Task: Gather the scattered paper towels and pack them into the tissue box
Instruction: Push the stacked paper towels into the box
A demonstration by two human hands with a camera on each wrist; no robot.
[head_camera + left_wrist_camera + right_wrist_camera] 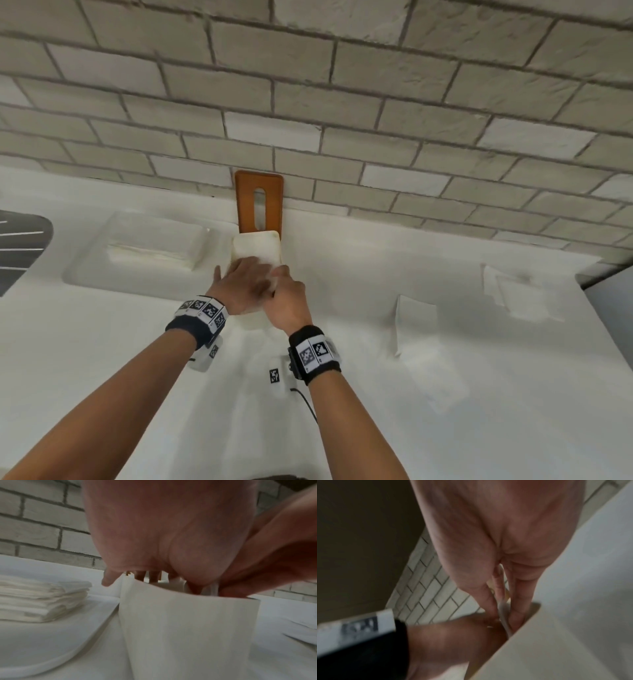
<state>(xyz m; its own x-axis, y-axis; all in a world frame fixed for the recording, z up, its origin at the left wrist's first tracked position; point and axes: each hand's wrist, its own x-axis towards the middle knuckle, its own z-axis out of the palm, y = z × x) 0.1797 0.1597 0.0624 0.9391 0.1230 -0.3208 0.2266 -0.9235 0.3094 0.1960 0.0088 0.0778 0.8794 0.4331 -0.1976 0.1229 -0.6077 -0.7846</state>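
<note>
A white tissue box (257, 244) stands on the white counter at the wall, its top uncovered. Its brown slotted lid (259, 202) leans on the bricks behind it. My left hand (251, 274) lies flat over the box, fingers reaching down inside (192, 588) onto the towels; the box wall (188, 635) hides the fingertips. My right hand (281, 279) sits at the box's right near corner, thumb and fingers pinching a thin white paper towel (503, 609) just inside the rim (544, 639). The box contents are mostly hidden.
A white tray (85, 270) left of the box carries a folded stack of paper towels (42, 601). Loose towels lie to the right (416, 325), (517, 294), (438, 383). The brick wall closes the back; the counter's right edge falls off at the far right.
</note>
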